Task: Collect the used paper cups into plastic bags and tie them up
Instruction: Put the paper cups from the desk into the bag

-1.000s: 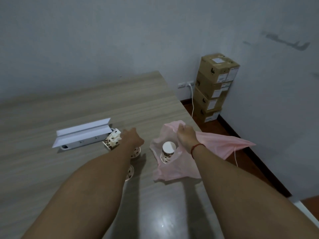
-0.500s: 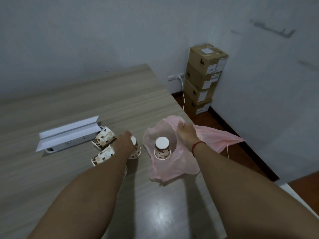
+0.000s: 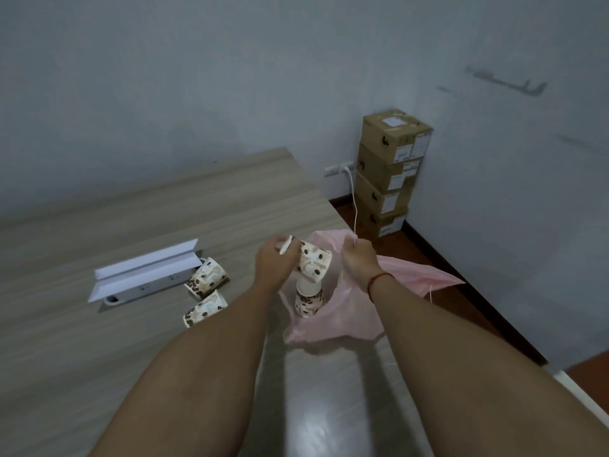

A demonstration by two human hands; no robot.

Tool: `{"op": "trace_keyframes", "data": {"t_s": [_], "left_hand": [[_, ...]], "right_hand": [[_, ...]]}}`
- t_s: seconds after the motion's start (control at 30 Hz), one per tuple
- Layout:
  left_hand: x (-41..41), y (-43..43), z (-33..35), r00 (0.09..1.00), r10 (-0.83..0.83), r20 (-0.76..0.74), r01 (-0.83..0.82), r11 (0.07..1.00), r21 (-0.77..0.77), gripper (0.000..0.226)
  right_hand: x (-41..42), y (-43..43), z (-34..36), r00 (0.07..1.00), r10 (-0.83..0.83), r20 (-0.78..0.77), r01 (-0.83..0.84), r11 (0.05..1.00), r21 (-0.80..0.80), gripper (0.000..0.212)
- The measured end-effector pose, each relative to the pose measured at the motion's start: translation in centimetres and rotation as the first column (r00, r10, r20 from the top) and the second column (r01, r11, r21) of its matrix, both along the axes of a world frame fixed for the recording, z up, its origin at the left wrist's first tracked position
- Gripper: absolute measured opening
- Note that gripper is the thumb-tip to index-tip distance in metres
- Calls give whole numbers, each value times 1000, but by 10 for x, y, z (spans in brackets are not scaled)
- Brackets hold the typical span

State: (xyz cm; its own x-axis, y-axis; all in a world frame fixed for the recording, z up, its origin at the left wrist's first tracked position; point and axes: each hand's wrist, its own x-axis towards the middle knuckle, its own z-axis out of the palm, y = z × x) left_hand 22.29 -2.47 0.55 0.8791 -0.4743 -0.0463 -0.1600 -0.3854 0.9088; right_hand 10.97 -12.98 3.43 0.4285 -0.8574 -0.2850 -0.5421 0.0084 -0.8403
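Fingers of the left hand (image 3: 275, 263) are curled round the rim end of a paper cup (image 3: 314, 262) and hold it in the air, tipped on its side, over the mouth of the pink plastic bag (image 3: 349, 313). Half a second ago this hand was down on the worktop (image 3: 164, 209), closed on that cup just beside the bag at its 9 o'clock. Now the cup is off the wood and has crossed over the bag's rim.

The right hand (image 3: 357, 258) has kept its hold: its fingers pinch the bag's far edge, at the bag's 12 o'clock, and hold it raised. A red string (image 3: 379, 281) circles that wrist. Inside the bag a second cup (image 3: 308, 300) stands upside down, as it did before, directly under the held one.

Two more cups lie on their sides on the worktop at the bag's 9 o'clock, a farther cup (image 3: 207, 278) and a nearer cup (image 3: 204, 308). Neither has shifted. The farther one is just beside a white flap (image 3: 145, 270) raised from the worktop.

All the cups carry a brown coffee-bean print with no words that can be read. At 1 o'clock in the view four stacked cardboard boxes (image 3: 389, 173) bear white labels, too small to read. A white cable (image 3: 355, 209) drops from a wall socket (image 3: 333, 169) beside them.
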Motion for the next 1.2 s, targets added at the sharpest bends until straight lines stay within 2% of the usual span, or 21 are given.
{"op": "trace_keyframes", "data": {"t_s": [0.1,0.17,0.23,0.3,0.43,0.53,0.83,0.97,1.2], "left_hand": [[-19,-13,-2,991,-64,-118,65,998,3,23],[-32,-21,0,968,-98,-230,107,994,24,28],[-44,-29,3,908,-133,-397,168,984,54,30],[-53,-33,5,851,-167,-498,241,966,88,28],[-64,-38,-1,831,-298,-470,448,860,246,24],[-71,-39,3,770,-372,-518,557,789,261,11],[-27,-5,7,891,-267,-367,404,836,372,9],[-1,19,1,970,-178,-167,233,879,417,20],[39,67,-15,999,-29,-27,38,888,458,26]], "right_hand": [[-6,-3,6,1000,-14,-1,14,1000,-18,47],[-10,-7,10,1000,-20,-7,20,999,-29,47],[-15,-11,14,999,-33,-13,33,999,-32,48],[-21,-16,17,999,-47,-15,46,999,-24,49],[-32,-24,20,998,-59,-7,59,998,-6,49],[-37,-23,20,998,-58,-10,58,998,0,50],[-22,-10,14,999,-44,-32,44,999,-2,48],[-3,4,8,999,-4,-37,4,1000,4,48],[25,31,-12,995,76,-70,-72,996,53,48]]}}
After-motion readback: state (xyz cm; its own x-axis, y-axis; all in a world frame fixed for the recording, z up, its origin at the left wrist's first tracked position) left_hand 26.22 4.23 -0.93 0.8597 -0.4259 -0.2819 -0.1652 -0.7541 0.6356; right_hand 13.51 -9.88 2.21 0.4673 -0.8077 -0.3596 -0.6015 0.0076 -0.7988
